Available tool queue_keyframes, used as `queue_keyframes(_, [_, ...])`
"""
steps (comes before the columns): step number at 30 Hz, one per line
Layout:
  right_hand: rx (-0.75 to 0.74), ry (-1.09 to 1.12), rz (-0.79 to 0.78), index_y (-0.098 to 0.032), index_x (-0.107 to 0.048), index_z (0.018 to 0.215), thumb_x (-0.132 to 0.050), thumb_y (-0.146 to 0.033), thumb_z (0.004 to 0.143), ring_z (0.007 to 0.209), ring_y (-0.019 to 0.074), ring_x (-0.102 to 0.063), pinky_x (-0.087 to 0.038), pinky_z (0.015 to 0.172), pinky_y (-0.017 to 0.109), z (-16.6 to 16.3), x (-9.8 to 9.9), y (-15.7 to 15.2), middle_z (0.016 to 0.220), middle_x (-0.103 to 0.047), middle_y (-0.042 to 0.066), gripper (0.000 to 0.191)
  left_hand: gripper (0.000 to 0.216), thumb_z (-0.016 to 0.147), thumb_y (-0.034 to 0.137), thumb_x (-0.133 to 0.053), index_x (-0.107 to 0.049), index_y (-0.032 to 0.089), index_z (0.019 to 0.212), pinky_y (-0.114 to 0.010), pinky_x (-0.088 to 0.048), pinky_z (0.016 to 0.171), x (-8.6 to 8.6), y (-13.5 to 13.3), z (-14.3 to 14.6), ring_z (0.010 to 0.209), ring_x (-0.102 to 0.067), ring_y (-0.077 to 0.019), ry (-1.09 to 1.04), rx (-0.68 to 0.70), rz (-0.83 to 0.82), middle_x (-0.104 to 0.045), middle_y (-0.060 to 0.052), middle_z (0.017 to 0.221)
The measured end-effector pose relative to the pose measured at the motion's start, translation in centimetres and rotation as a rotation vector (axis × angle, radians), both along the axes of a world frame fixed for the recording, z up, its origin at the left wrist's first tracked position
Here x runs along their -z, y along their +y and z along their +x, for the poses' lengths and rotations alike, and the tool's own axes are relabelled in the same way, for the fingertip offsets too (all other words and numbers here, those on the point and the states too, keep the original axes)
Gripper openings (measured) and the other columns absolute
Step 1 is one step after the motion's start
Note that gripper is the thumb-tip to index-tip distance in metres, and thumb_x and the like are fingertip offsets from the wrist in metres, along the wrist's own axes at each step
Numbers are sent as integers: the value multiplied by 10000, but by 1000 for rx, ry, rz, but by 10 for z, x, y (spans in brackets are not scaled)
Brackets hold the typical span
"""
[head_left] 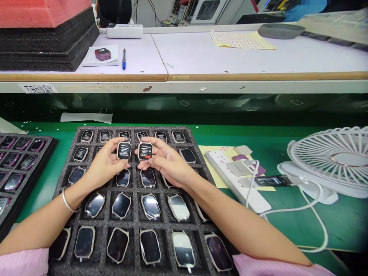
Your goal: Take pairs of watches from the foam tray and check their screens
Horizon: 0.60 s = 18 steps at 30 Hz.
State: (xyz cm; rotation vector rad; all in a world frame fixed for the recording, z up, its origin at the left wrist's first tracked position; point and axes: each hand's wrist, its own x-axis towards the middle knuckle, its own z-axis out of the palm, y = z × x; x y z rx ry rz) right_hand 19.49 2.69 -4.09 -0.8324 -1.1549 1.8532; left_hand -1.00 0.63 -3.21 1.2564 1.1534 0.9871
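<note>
- Above the far half of a dark foam tray [135,207], the left hand [107,161] pinched the left watch [124,150], its screen lit with text.
- Just beside it, the right hand [169,165] gripped the right watch [145,151], whose lit screen showed an orange-red strip.
- Beneath, other watches [150,206] sat in compartments.
- Rightward on the green table [345,226], a white power strip [258,201] lay between tray and fan [333,159].
</note>
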Motion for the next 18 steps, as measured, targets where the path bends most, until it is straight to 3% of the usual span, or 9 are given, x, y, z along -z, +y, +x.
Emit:
queue_keyframes(4, [-32, -193, 218, -280, -445, 1288, -677, -163, 777, 740, 151, -679, -580, 742, 359, 6, 3, 6, 1039, -623, 17, 573, 472, 780, 249, -691, -511, 194, 1213, -386, -557, 809, 1, 10, -7, 793, -640, -174, 397, 44, 170, -629, -56, 1050])
queue_keyframes(7, [-18, -566, 584, -243, -518, 1254, -643, -175, 802, 860, 221, -655, -559, 831, 451, 12, 6, 12, 1049, -618, 63, 474, 380, 775, 262, -720, -603, 195, 1131, -474, -458, 979, 1, 15, -12, 1022, -552, -264, 782, 58, 402, -607, -68, 1052])
queue_keyframes(10, [0, -864, 923, -214, -606, 1203, -685, -212, 782, 1121, 326, -579, -476, 980, 542, 11, 11, 17, 1196, -564, 129, 429, 394, 786, 317, -735, -655, 222, 1159, -528, -382, 1037, 4, 17, -14, 1108, -452, -304, 979, 80, 466, -549, -84, 1141])
queue_keyframes(14, [-11, -1069, 998, -191, -633, 1257, -701, -319, 819, 1205, 377, -522, -440, 994, 577, 7, 11, 21, 1275, -516, 169, 461, 523, 827, 396, -705, -613, 252, 1322, -532, -366, 1028, 7, 16, -17, 1093, -428, -302, 1062, 113, 421, -509, -98, 1177])
queue_keyframes(18, [105, -1117, 1051, -224, -584, 1359, -652, -395, 883, 1225, 381, -520, -438, 971, 557, 30, -14, 23, 1328, -527, 174, 510, 538, 837, 428, -692, -605, 257, 1341, -524, -375, 1004, -2, 15, -11, 1080, -426, -301, 1067, 100, 482, -516, -103, 1171])
